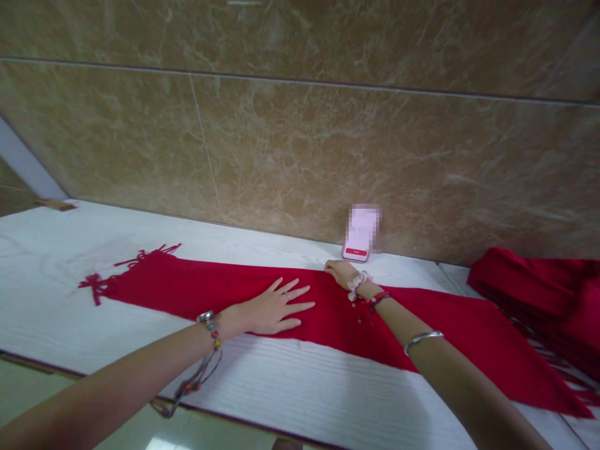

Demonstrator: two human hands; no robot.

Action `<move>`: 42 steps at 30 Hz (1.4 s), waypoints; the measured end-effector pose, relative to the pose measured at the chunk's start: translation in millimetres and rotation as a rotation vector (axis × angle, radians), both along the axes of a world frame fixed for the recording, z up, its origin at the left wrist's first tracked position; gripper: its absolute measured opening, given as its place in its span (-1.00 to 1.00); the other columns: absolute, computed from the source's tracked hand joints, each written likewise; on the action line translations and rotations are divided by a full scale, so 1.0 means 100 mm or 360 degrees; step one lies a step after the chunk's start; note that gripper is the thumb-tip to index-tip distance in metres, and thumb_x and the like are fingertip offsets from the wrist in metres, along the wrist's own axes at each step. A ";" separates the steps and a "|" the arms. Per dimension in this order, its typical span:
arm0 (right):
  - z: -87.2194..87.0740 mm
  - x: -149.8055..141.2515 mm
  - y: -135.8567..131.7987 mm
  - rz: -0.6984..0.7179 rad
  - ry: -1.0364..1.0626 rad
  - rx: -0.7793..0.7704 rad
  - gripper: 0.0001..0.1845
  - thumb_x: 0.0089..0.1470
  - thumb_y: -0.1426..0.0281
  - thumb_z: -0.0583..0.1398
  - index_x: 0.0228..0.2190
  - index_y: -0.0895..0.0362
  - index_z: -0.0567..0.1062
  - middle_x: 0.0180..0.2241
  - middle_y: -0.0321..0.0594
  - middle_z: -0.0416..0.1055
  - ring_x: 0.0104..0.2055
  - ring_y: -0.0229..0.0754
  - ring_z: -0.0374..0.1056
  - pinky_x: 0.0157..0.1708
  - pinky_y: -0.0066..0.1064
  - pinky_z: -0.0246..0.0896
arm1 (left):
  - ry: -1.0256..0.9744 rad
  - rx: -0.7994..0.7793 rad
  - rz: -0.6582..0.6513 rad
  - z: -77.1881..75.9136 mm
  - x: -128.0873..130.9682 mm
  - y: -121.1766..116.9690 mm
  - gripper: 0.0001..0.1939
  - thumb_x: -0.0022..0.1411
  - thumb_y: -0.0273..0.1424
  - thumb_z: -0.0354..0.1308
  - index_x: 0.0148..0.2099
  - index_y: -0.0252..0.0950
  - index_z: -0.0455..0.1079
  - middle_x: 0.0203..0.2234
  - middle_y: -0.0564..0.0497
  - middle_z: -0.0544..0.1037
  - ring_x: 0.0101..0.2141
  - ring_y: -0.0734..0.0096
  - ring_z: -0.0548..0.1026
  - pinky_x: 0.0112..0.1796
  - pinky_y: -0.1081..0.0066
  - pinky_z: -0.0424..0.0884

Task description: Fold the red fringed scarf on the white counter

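Observation:
A long red scarf (187, 287) with fringed ends lies stretched lengthwise across the white table, mostly flat. My left hand (276, 309) rests on its middle, palm down with the fingers spread; a ring is on one finger. At the scarf's far edge, slightly to the right, my right hand (341, 274) has its fingers closed together on the cloth. My right forearm crosses over the scarf and hides part of it. Knotted fringe (94, 284) shows at the scarf's left end.
A phone (360, 231), its screen blurred out, leans against the brown marbled wall (300, 150) just beyond my right hand. More red fringed cloth (539, 281) is heaped at the right. The white table (140, 350) has its near edge below my left forearm.

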State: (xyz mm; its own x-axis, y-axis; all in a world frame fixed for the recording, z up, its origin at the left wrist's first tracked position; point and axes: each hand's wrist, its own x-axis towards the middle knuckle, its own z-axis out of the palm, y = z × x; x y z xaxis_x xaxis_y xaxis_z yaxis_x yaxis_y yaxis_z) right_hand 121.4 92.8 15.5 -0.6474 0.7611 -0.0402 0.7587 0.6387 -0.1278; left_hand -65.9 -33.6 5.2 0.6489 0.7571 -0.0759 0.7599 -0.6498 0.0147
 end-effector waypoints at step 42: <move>-0.25 0.80 -0.79 -0.0248 -0.0182 0.0182 -0.50 0.16 0.28 -0.15 0.13 0.06 0.05 0.19 -0.14 -0.11 0.20 -0.03 -0.19 0.07 0.06 -0.20 | -0.0093 0.0096 0.0179 -0.18 0.00 0.21 -0.50 0.26 -0.14 -0.21 0.21 -0.13 -0.04 0.20 -0.09 -0.07 0.17 0.17 -0.11 0.07 0.14 -0.12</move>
